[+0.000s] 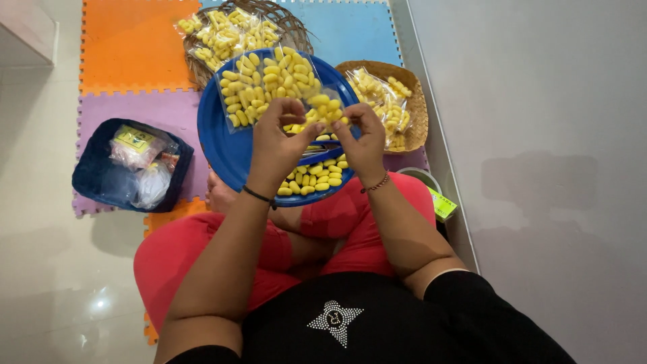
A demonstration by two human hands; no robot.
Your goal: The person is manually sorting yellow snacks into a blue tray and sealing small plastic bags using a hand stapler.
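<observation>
The left hand (278, 145) and right hand (360, 138) are both pinched on a small clear bag (325, 108) of yellow cocoon-like pieces, held just above the blue tray (214, 135) on the lap. Packing looks well along: filled bags sit in the round basket (286, 17) and right-hand basket (414, 101), while loose pieces (313, 180) remain on the tray. The wall crowds the right; floor lies open to the left

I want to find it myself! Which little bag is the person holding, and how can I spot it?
Find the big round blue plate on the person's lap. Just above its middle, both hands, left hand and right hand, pinch a small clear bag of yellow pieces. Unlike the fuller bag lying flat on the plate, it is lifted up between fingers.
</observation>
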